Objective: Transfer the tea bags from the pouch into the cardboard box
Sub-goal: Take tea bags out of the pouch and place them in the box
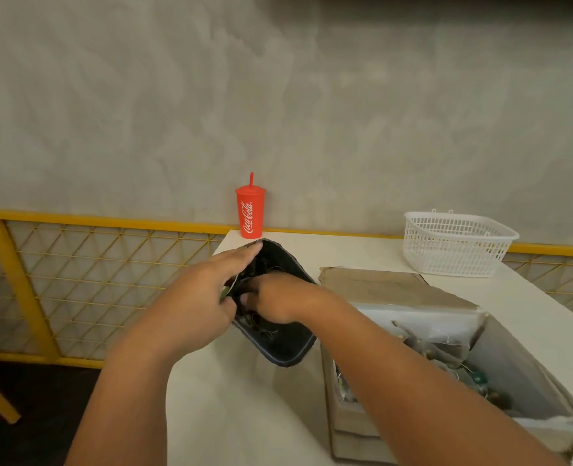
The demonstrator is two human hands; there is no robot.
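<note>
A black pouch (285,344) stands open on the white table (244,415). My left hand (197,297) grips its left rim, thumb inside and fingers along the outside. My right hand (278,297) reaches down into the pouch, fingers curled among the tea bags (258,322) inside; whether they pinch one is hidden. To the right sits the open cardboard box (520,375), with several tea bags (446,354) lying in it.
A red Coca-Cola cup (250,213) with a straw stands at the table's far edge by the wall. A white plastic basket (456,243) sits at the back right. A yellow mesh railing (76,264) runs left of the table.
</note>
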